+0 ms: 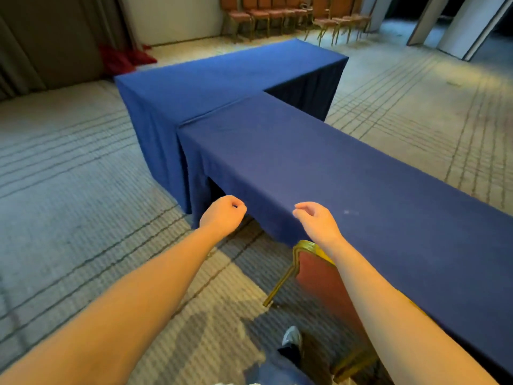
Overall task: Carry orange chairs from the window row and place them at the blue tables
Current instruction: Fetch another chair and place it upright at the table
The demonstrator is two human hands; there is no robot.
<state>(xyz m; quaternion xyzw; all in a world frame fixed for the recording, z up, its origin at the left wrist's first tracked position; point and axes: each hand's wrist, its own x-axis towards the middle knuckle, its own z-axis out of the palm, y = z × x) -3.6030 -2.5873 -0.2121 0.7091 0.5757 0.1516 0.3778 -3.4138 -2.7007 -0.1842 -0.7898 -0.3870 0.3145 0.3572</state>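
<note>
Two blue-clothed tables form an L: the near table (361,184) runs from the lower right, and the far table (222,76) lies across its end. One orange chair (322,279) with a gold frame stands against the near table's long side, below my right forearm. A row of orange chairs (277,15) lines the far wall. My left hand (222,215) hovers beside the near table's edge, fingers curled into a fist, holding nothing. My right hand (316,220) hangs over the table edge above the chair back, fingers loosely curled and not touching it.
Striped carpet (83,190) spreads to the left and to the right of the tables. A red cloth heap (125,58) lies by the dark curtain (41,37) at the back left. Folding wall panels (458,26) stand at the back right. My shoe (291,336) shows beside the chair.
</note>
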